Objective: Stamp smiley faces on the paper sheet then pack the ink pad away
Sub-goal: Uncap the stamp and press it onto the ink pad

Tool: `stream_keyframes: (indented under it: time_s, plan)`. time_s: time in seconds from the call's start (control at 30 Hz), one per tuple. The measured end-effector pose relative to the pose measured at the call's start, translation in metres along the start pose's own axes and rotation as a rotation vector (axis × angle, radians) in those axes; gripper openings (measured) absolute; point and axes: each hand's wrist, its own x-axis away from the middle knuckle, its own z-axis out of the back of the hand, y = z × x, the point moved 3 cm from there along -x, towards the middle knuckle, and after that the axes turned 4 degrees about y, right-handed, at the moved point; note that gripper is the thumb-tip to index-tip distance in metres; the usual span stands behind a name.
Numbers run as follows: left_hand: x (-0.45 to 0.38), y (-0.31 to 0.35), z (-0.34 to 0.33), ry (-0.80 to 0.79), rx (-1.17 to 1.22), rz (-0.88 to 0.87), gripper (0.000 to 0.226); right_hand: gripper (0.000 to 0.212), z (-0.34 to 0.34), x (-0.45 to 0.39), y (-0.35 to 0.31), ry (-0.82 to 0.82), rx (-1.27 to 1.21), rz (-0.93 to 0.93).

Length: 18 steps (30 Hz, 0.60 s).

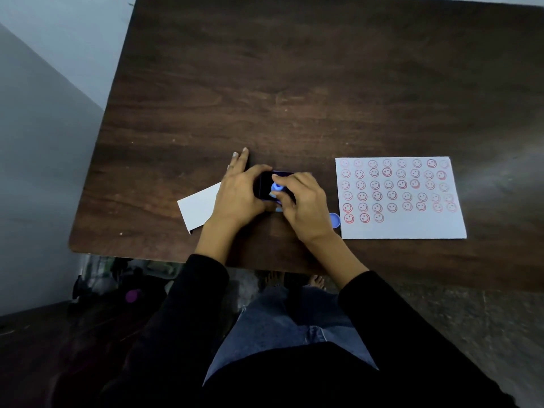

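Observation:
A white paper sheet covered with several rows of red smiley faces lies on the dark wooden table, right of my hands. Near the table's front edge, my left hand wraps around the left side of a small dark box. My right hand pinches a small blue round stamp at the box's top. Whether the stamp sits inside the box or just above it is hidden by my fingers. A blue round cap lies beside the sheet's left edge.
A blank white card lies tilted on the table, partly under my left wrist. The table's front edge runs just below my wrists. My legs and feet show below, with dark clutter on the floor at the left.

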Motion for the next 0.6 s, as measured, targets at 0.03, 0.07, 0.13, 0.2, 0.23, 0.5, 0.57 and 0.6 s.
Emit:
stream_keyframes:
  time_s: [0.03,0.07,0.13,0.2,0.23,0.5,0.57,0.6]
  plan:
    - [0.0,0.0003,0.0001,0.0,0.007,0.002,0.079,0.023,0.0007,-0.0008,0.0001,0.007,-0.003,-0.017]
    - [0.0002,0.0004,0.0002,0.0,0.011,0.004,0.079,0.022,0.0011,-0.0017,0.0001,0.011,-0.004,-0.03]
    - [0.0001,0.0006,0.0002,0.001,0.016,0.01,0.079,0.023,0.0008,-0.0023,-0.0005,0.008,-0.006,-0.043]
    - [0.0003,0.001,0.0002,-0.003,0.022,0.016,0.08,0.024,-0.0001,-0.0012,-0.001,0.0,-0.02,-0.051]
    - [0.0004,0.0012,0.0003,-0.006,0.024,0.017,0.08,0.025,-0.0005,-0.0008,-0.0007,-0.007,-0.028,-0.055]
    - [0.001,0.0042,0.0019,-0.018,0.018,0.024,0.077,0.02,-0.0008,-0.0051,0.0016,-0.047,0.018,-0.129]
    - [0.0014,0.0048,0.0021,-0.02,0.017,0.027,0.077,0.019,-0.0015,-0.0057,0.0007,-0.046,0.032,-0.137]
    - [0.0018,0.005,0.0025,-0.02,0.019,0.028,0.076,0.02,-0.0023,-0.005,0.0,-0.047,0.036,-0.141]
